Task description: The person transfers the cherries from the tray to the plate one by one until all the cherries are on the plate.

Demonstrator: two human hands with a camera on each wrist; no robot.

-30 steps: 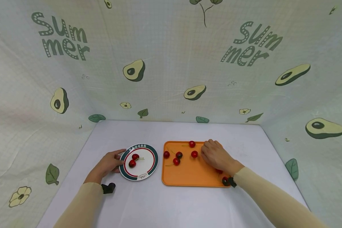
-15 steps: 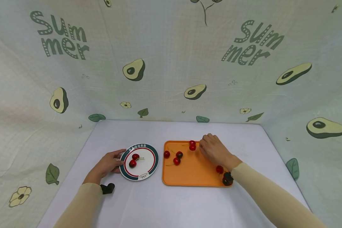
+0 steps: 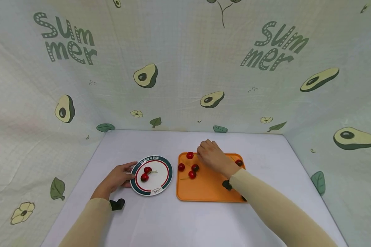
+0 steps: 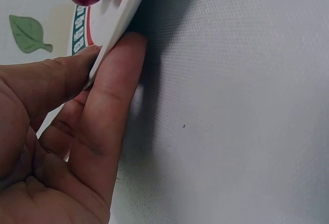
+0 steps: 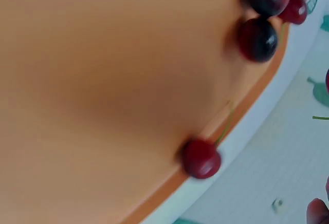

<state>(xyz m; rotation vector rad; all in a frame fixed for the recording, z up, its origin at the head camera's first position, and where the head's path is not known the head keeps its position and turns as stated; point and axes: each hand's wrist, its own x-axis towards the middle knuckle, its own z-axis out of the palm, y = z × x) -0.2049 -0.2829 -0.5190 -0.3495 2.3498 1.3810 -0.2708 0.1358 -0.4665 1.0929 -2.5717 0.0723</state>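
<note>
I have the left hand [image 3: 118,177] pinching the green-rimmed plate [image 3: 169,171] at nine o'clock and the right hand [image 3: 212,156] (grip I can't tell) beside a cherry [image 3: 190,155] toward the orange tray [image 3: 201,192]'s eleven, apparently a picking step, next needing gentleness.

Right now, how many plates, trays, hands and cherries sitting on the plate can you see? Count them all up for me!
Plate: 1
Tray: 1
Hands: 2
Cherries on the plate: 2
Total: 6
</note>
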